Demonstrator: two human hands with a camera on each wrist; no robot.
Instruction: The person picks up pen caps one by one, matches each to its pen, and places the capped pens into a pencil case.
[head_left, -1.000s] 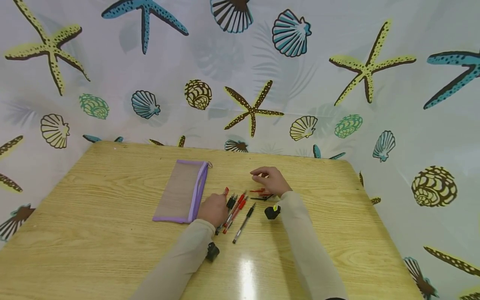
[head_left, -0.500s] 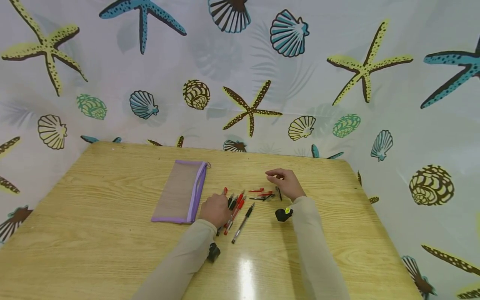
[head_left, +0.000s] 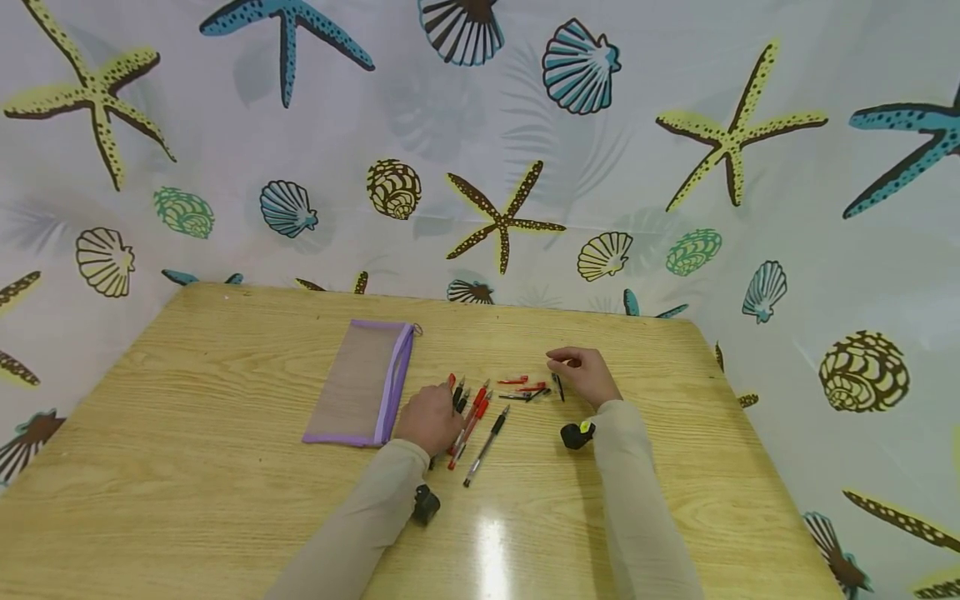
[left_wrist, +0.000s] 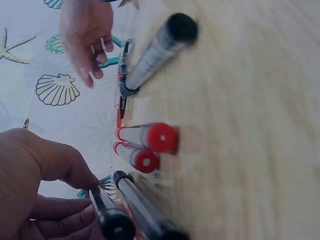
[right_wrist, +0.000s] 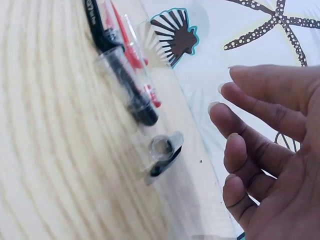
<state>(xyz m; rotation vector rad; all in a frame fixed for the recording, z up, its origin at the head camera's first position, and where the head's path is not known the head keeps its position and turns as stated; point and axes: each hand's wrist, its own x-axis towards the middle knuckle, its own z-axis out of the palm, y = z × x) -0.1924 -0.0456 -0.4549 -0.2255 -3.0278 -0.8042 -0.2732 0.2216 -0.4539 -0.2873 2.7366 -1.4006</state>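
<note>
My left hand [head_left: 430, 419] is at the left side of a loose bunch of pens. Its thumb and fingers pinch a black pen [left_wrist: 111, 216], seen end-on in the left wrist view. Close beside it lie another black pen [left_wrist: 145, 207] and two red pens [left_wrist: 162, 137]. A separate black pen [head_left: 486, 446] rests to their right. Above the table, my right hand [head_left: 588, 375] has loosely bent fingers and holds nothing. Just left of it lies a black pen cap [head_left: 558, 386], apart from several red caps [head_left: 513, 381] and black caps [right_wrist: 132, 90].
A mesh zip pouch [head_left: 356, 379] with purple edging lies flat left of the pens. The wooden table [head_left: 187, 400] meets a patterned cloth [head_left: 450, 108] at its back edge. Dark wrist cameras [head_left: 426, 505] sit at both sleeves.
My right hand has moved right, off the caps, leaving them in view with a black cap at their right. My left hand stays by the pens with only a slight shift.
</note>
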